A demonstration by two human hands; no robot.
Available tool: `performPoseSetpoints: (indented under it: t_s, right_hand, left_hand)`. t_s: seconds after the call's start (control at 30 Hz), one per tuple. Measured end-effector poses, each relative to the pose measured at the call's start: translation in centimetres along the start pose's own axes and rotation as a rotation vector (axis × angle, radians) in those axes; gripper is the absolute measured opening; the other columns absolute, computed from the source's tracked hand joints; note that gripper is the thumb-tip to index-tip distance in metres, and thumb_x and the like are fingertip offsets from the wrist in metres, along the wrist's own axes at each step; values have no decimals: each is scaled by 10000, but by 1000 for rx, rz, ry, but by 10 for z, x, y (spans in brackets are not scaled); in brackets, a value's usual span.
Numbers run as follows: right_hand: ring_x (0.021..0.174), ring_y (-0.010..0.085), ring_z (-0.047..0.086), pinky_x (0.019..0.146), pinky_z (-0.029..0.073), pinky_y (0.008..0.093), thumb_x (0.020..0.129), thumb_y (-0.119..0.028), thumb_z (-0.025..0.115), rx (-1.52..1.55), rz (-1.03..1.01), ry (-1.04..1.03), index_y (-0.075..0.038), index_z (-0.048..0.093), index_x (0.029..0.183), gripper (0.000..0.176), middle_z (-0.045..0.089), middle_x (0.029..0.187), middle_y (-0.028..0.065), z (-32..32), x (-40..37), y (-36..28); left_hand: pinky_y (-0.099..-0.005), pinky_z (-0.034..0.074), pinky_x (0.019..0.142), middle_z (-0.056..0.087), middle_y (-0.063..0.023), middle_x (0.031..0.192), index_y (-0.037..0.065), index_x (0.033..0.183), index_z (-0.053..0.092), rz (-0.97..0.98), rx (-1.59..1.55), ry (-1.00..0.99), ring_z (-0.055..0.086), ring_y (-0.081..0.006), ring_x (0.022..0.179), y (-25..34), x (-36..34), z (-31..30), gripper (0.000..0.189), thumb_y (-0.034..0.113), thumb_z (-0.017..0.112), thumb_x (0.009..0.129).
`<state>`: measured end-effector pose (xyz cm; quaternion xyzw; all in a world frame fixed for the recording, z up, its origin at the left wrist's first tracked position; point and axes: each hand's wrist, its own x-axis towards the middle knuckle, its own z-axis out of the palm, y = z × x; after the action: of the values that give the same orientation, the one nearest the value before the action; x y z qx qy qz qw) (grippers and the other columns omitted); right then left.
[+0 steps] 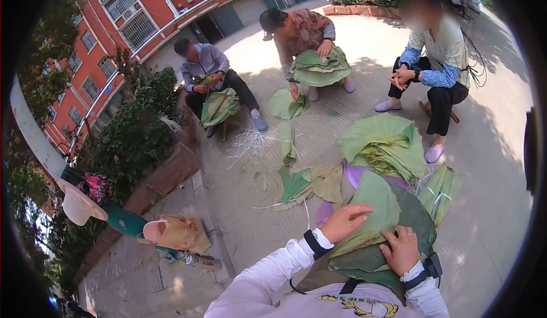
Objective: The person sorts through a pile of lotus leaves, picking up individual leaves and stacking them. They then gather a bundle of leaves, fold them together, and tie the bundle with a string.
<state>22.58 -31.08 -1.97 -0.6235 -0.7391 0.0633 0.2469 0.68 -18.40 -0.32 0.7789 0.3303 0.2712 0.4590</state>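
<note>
A pile of large dried lotus leaves lies across my lap, with a pale green folded leaf on top of darker green leaves. My left hand rests on the left side of the pale leaf, its fingers stretched out flat. At the pale leaf's lower right edge, my right hand presses on the pile with thumb and fingers apart. Just beyond my knees sits a big heap of lotus leaves. A tied leaf bundle lies to its right.
Loose leaves and white ties lie on the pavement, near a rolled bundle. Three people sit opposite; two handle leaves, and one has clasped hands. A paper bag and metal flask stand at left.
</note>
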Motion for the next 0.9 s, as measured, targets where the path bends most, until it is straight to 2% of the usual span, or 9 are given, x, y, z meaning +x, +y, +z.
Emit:
performPoseSetpoints:
  t_s: [0.03,0.13,0.3,0.43,0.5,0.53,0.6,0.73,0.9]
  right_hand:
    - [1035,360,528,843,425,479,696,-221,754,11,-14,20,-123,685,1115,436,580,1076,164,4,0,-1]
    - [1057,369,522,867,413,483,678,-212,766,4,-19,23,-116,683,1109,450,578,1120,185,9,-2,-1]
    - [1081,376,518,905,403,471,671,-213,778,7,-28,-30,-109,656,1207,560,574,1143,196,2,-2,-6]
    - [1105,363,531,902,401,479,663,-202,780,18,-60,-77,-121,599,1285,653,588,1149,173,-5,-1,-9]
    - [1118,353,536,901,400,480,656,-197,783,-8,-63,-98,-132,567,1325,706,594,1155,161,-4,3,-4]
    - [1132,348,536,890,403,486,657,-187,776,-29,-54,-94,-150,545,1345,727,592,1176,145,-8,7,-5]
    - [1160,337,530,881,408,486,662,-166,764,-94,-18,-26,-171,517,1376,756,589,1210,128,-16,11,-8]
    - [1249,333,479,925,406,491,679,-169,770,-164,87,76,-171,466,1426,806,543,1306,139,-21,19,3]
    - [1299,378,432,1008,380,511,689,-198,792,-82,287,107,-144,407,1466,869,459,1400,188,-4,23,10]
  left_hand:
    - [-339,500,864,637,-151,1168,2,1237,589,-138,143,198,621,-242,1032,1,0,-9,401,174,671,883]
    - [-331,503,825,635,-171,1106,-43,1242,545,-359,72,270,633,-223,925,-18,-6,-16,537,243,738,830]
    - [-322,501,770,664,-89,914,-34,1168,606,-462,-311,3,628,-181,862,-66,-3,-1,615,424,777,795]
    - [-314,495,818,688,-120,1011,-34,1174,623,-512,-397,-258,636,-182,926,-13,-7,-5,534,374,721,846]
    - [-308,494,840,695,-123,1058,-29,1196,620,-308,-266,-208,637,-178,950,-40,-11,8,496,334,697,866]
    - [-303,496,861,697,-106,1097,-23,1207,621,-358,-305,-204,639,-179,970,-53,-13,7,436,260,672,879]
    - [-344,502,897,669,-118,1161,-21,1253,595,-565,-693,6,636,-200,1026,-22,-27,2,384,125,628,900]
    - [-351,501,910,660,-133,1153,-62,1266,546,-479,-842,413,641,-239,1035,-2,-50,8,390,35,589,891]
    - [-355,487,920,643,-136,1176,-65,1276,535,-517,-828,558,628,-242,1044,-8,-76,30,391,-3,544,890]
